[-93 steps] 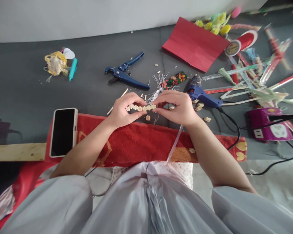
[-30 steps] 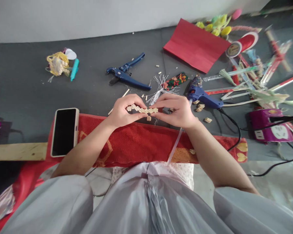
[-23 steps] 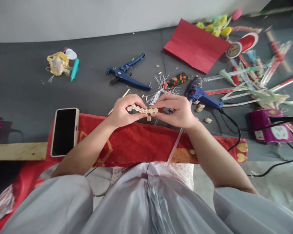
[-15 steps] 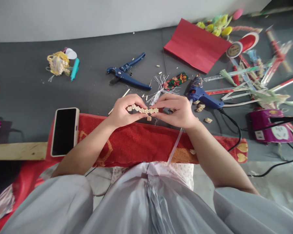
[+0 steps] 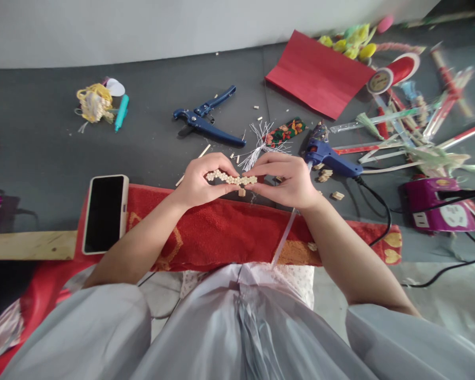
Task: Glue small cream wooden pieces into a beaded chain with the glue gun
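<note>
A short strip of small pale wooden pieces [image 5: 230,179] is held level between both hands above the edge of a red towel [image 5: 221,232]. My left hand [image 5: 201,182] pinches its left end, fingers curled. My right hand [image 5: 288,178] pinches its right end, fingers closed. A few loose wooden bits [image 5: 240,192] lie just below the strip. A thin white strip [image 5: 284,237] runs down from under my right hand toward my lap.
A blue glue gun [image 5: 329,158] with a black cord lies right of my right hand. Blue cutting pliers [image 5: 206,119], a phone [image 5: 103,212], red paper [image 5: 317,72], a purple power strip [image 5: 439,203], a yellow cord bundle [image 5: 93,103] and scattered sticks lie on the grey mat.
Since the oldest frame both hands have shifted slightly to the right and down with the strip. Over the last second nothing has visibly moved.
</note>
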A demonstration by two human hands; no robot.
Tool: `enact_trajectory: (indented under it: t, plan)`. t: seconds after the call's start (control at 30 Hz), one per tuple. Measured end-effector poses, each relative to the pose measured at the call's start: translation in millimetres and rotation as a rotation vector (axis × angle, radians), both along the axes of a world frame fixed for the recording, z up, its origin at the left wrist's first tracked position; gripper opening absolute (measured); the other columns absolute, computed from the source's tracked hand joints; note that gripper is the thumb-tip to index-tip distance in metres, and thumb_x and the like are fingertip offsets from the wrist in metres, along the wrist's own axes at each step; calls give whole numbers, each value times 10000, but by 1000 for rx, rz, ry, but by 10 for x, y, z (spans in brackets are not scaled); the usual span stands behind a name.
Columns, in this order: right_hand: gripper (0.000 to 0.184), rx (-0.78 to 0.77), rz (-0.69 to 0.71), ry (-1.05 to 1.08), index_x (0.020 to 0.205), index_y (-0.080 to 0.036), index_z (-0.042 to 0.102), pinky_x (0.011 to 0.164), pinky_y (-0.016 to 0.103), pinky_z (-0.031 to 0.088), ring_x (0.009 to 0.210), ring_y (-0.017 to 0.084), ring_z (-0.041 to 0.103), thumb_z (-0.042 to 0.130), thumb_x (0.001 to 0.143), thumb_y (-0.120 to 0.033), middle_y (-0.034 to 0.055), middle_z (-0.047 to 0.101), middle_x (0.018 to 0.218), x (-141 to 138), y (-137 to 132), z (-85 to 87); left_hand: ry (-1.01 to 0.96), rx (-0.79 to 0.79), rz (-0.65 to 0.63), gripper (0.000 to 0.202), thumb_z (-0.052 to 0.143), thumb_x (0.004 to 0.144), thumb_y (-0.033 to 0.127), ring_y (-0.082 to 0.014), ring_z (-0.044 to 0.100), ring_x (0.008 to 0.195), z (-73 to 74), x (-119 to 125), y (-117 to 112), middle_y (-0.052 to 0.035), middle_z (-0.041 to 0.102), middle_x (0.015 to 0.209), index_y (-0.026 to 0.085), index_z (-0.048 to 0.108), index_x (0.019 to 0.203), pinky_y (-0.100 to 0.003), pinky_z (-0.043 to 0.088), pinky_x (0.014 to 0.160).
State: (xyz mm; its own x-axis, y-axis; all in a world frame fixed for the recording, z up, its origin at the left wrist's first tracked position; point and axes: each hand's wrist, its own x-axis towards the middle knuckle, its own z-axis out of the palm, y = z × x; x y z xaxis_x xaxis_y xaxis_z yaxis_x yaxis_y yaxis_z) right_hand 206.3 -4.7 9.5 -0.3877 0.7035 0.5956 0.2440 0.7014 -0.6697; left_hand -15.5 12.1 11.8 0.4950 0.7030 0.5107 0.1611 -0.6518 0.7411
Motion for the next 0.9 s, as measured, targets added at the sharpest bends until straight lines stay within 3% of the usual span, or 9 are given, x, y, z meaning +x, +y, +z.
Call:
enact_trajectory:
  t: [0.27, 0.9]
  plan:
    - [170, 11, 7, 18, 902, -189, 791, 619, 238, 538, 679, 111, 665, 764, 827, -339, 42, 726, 805, 2, -1, -4, -27, 43, -13, 175, 832, 737, 252, -124, 686, 726, 1, 5, 4, -34, 735, 790, 168, 699, 812, -230, 537, 686]
    - [174, -4, 2, 8, 893, -188, 788, 613, 242, 531, 674, 112, 660, 757, 829, -347, 44, 729, 803, -6, -4, 3, 18, -52, 19, 224, 808, 746, 366, -145, 677, 723, 11, 5, -3, -48, 740, 789, 177, 696, 786, -266, 528, 684]
